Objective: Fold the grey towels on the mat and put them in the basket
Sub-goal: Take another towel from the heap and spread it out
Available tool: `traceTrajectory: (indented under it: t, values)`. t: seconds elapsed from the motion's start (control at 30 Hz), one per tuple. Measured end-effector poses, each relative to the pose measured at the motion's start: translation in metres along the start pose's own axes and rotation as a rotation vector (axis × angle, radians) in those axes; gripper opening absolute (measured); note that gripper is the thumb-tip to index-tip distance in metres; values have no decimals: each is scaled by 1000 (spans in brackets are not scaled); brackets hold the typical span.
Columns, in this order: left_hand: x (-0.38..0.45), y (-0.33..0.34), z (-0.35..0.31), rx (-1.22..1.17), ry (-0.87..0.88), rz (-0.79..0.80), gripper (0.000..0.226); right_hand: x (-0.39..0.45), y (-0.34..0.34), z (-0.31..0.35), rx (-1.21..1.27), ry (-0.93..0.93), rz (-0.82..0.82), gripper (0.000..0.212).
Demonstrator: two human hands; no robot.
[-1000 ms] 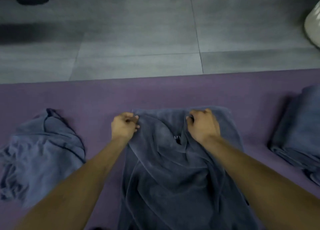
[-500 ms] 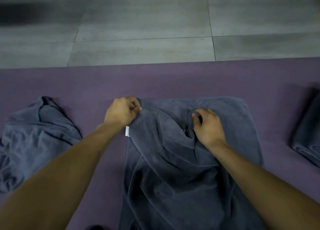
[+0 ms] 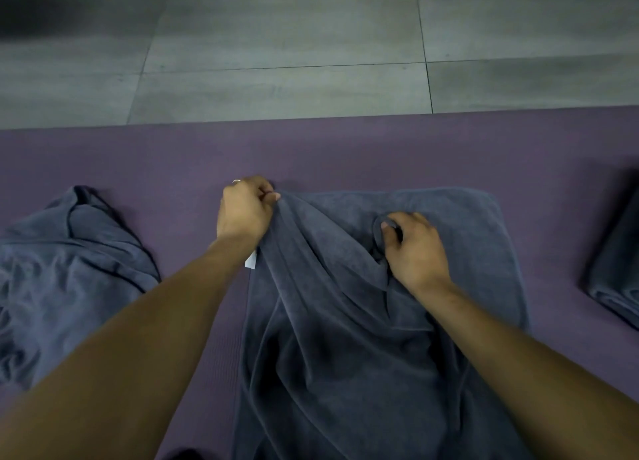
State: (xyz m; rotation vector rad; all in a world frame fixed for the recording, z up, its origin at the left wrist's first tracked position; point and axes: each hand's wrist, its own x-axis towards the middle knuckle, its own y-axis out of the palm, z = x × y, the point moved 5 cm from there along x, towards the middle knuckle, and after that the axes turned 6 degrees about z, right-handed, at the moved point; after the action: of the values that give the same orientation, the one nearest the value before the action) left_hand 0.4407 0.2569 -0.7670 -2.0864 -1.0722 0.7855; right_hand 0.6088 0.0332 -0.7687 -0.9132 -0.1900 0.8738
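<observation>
A grey towel (image 3: pixel 345 321) lies rumpled in the middle of the purple mat (image 3: pixel 345 148), with its far right part flat. My left hand (image 3: pixel 243 209) pinches the towel's far left corner. My right hand (image 3: pixel 413 248) grips a bunched fold near the towel's middle. A small white label (image 3: pixel 251 261) shows at the towel's left edge below my left wrist. No basket is in view.
A crumpled grey towel (image 3: pixel 69 269) lies on the mat at the left. More grey cloth (image 3: pixel 619 269), seemingly folded, sits at the right edge. Grey floor tiles (image 3: pixel 311 44) lie beyond the mat's far edge.
My left hand has drawn its corner leftwards and away from me, spreading the towel. My right hand has shifted nearer and still grips its fold. The view has tilted down.
</observation>
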Motion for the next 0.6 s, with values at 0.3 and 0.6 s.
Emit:
traceTrajectory:
  t: [0.3, 0.6]
  values:
    - [9, 5, -9, 280, 61, 204, 29, 1, -1, 0, -23, 5, 8, 25]
    - [5, 9, -25, 532, 74, 344, 21, 0, -1, 0, -29, 30, 33, 30]
